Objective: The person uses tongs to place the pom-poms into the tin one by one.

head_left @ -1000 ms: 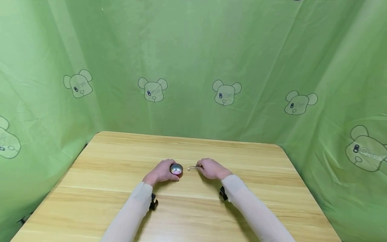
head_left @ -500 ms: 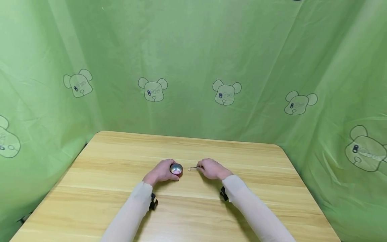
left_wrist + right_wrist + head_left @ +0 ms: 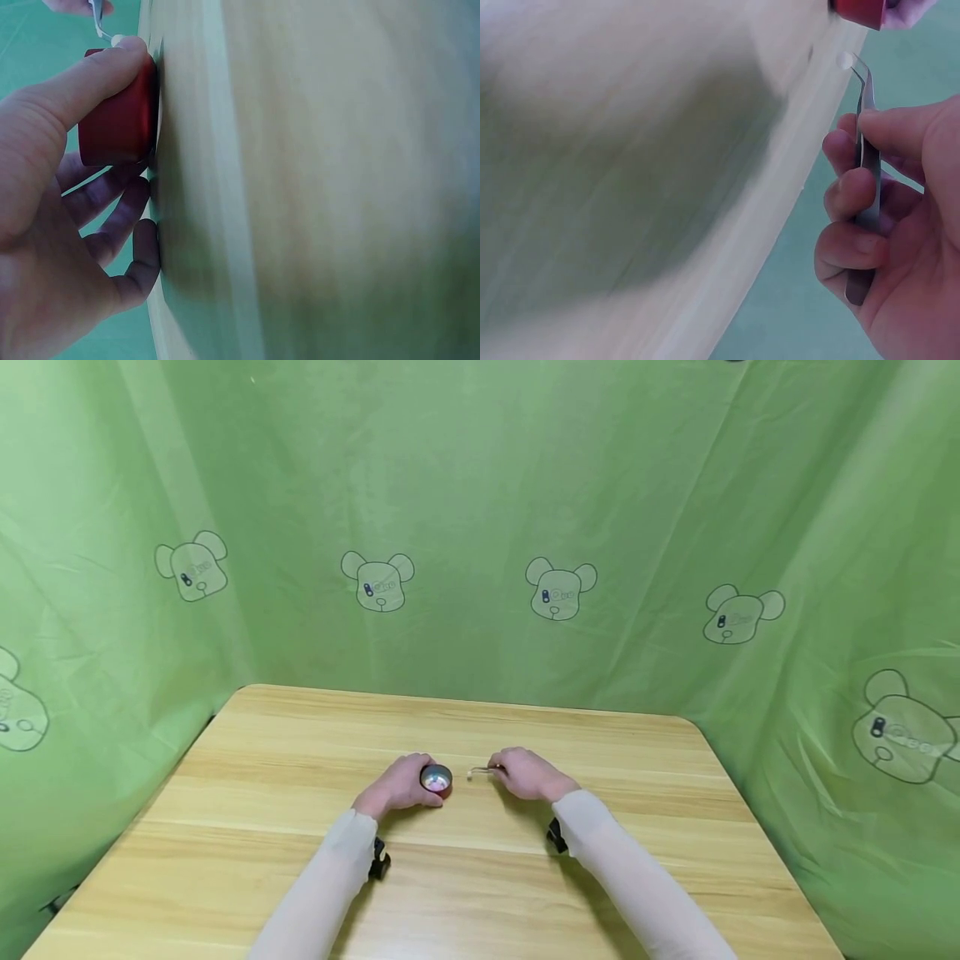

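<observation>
My left hand (image 3: 401, 782) grips a small round red tin (image 3: 437, 782), thumb on the near side and fingers round the far side. The tin stands upright on the table with its top uncovered; its inside is silvery with pinkish contents too small to make out. In the left wrist view the thumb presses the red wall of the tin (image 3: 120, 124). My right hand (image 3: 527, 775) holds bent-tip metal tweezers (image 3: 868, 161) between thumb and curled fingers. At the tweezers' tips is a small white bead (image 3: 845, 61), just right of the tin and apart from it.
Both hands work over the middle of a light wooden table (image 3: 480, 877). Behind and beside it hangs a green curtain (image 3: 472, 485) printed with bear heads. Each wrist wears a black camera mount (image 3: 380, 858).
My right hand has risen slightly, and the tweezers' tips with the white bead have come up a little. The left hand and the tin have stayed in place.
</observation>
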Available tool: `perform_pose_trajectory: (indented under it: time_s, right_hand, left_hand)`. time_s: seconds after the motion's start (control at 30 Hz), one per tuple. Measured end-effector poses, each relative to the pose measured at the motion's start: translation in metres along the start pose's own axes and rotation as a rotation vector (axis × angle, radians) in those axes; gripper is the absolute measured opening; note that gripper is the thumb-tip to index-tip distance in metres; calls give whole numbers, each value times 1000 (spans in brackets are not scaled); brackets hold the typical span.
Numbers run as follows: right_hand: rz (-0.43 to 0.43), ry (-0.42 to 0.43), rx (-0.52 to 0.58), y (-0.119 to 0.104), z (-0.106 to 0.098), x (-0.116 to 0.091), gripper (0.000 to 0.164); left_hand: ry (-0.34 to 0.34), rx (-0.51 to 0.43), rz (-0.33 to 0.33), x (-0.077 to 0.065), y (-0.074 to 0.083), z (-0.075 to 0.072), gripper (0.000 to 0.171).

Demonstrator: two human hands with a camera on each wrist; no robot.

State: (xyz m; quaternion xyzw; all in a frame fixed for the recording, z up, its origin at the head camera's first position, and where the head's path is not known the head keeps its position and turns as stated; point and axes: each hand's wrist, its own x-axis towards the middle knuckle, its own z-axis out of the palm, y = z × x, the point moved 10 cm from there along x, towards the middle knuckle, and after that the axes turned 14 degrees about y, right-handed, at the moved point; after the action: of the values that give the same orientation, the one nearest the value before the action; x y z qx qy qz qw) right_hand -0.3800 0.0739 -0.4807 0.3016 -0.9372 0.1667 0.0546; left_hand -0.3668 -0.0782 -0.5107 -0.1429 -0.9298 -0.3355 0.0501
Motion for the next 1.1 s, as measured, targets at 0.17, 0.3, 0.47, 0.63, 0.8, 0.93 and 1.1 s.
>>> perform_pose_trajectory:
  time_s: [0.17, 0.3, 0.47, 0.63, 0.8, 0.93, 1.1]
  right_hand:
    - [-30, 19, -27, -5, -6, 3, 14]
    - [-73, 45, -38, -15, -14, 6, 14]
    - [-105, 57, -21, -28, -21, 10, 15]
    - [-107, 45, -27, -36, -19, 12, 16]
    - [-119, 44, -8, -44, -18, 13, 16]
    - [-121, 41, -4, -48, -15, 14, 17]
    - [-135, 43, -1, -53, -11, 17, 17]
  left_hand:
    - [1, 1, 16, 0, 0, -1, 54]
    - [1, -3, 10, 0, 0, -1, 54]
    - [7, -11, -3, 1, 0, -1, 53]
    - [10, -4, 10, 1, 0, 0, 54]
    - [9, -7, 28, 2, -1, 1, 55]
    - [4, -16, 29, 2, -1, 2, 54]
    - [6, -12, 40, 3, 0, 2, 54]
